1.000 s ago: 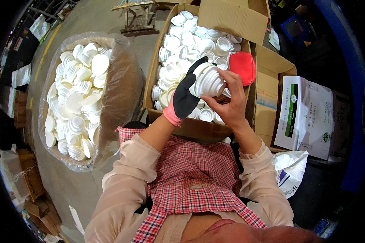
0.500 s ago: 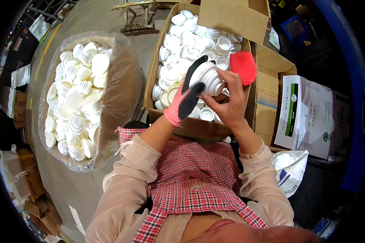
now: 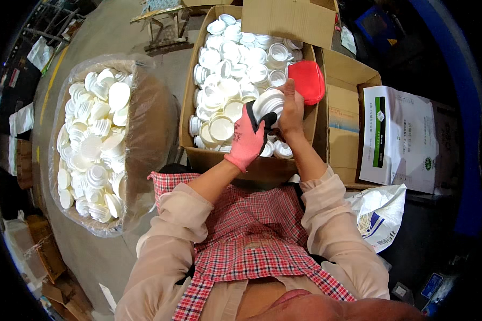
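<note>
A white ridged plastic lid (image 3: 269, 102) is held between my two hands above the open cardboard box (image 3: 211, 158). My left hand (image 3: 248, 138), in a pink glove with black palm and fingers, is closed round its near left side. My bare right hand (image 3: 292, 113) grips its right side, thumb pointing up; its other fingers are partly hidden. Many similar white lids (image 3: 230, 80) fill the box beneath, some with ridges up and some showing a flat cream-coloured inner face. A red plastic tub or lid (image 3: 307, 82) lies on the pile just beyond my right hand.
To the left stands a plastic-lined carton (image 3: 150, 115) heaped with more white lids (image 3: 93, 147). Another open cardboard box (image 3: 343, 109) and a white printed carton (image 3: 399, 139) stand at the right, with a white bag (image 3: 383, 214) nearer me. A raised cardboard flap (image 3: 286, 21) covers the far end.
My left hand has turned and closed more firmly round the lid, its pink back now showing. The lid has come slightly lower, and my right hand has shifted round its side. The whole view has shifted slightly.
</note>
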Demonstrator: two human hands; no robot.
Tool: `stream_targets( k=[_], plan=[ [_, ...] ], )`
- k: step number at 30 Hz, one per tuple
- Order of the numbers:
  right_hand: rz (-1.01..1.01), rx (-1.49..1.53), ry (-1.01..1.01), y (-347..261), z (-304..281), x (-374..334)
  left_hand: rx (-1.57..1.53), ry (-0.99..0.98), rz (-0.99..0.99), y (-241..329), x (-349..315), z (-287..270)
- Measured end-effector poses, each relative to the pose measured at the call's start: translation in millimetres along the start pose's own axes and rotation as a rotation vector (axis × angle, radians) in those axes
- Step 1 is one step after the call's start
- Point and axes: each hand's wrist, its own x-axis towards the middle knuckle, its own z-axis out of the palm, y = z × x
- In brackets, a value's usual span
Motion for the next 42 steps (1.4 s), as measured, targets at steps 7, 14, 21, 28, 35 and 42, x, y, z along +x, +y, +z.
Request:
stream_targets(
  k=[7, 14, 21, 28, 35, 42],
  plan=[
    [-0.177, 0.032, -0.191, 10.7, 13.8, -5.7, -0.733, 0.009, -0.392, -5.2, 16.2, -54.9],
    [0.081, 0.092, -0.337, 52.2, -7.6, 12.8, -0.616, 0.685, -0.091, -60.9, -8.8, -308.2],
    [0.114, -0.164, -0.595, 73.9, 11.7, -17.2, 1.404, 0.166, -0.184, -98.2, -72.1, -362.4],
    [0.105, -0.501, -0.672, 136.5, -37.5, -25.3, 1.352, 0.302, -0.121, -202.6, -99.2, -484.4],
    [-0.450, -0.692, -0.728, 132.4, 33.0, -25.7, 1.648, 0.336, -0.564, -188.6, -97.4, -566.5],
    [-0.205, -1.264, -1.013, 108.2, 104.1, -18.0, 0.375, 0.300, -0.093, -89.4, -30.9, -391.0]
  ],
)
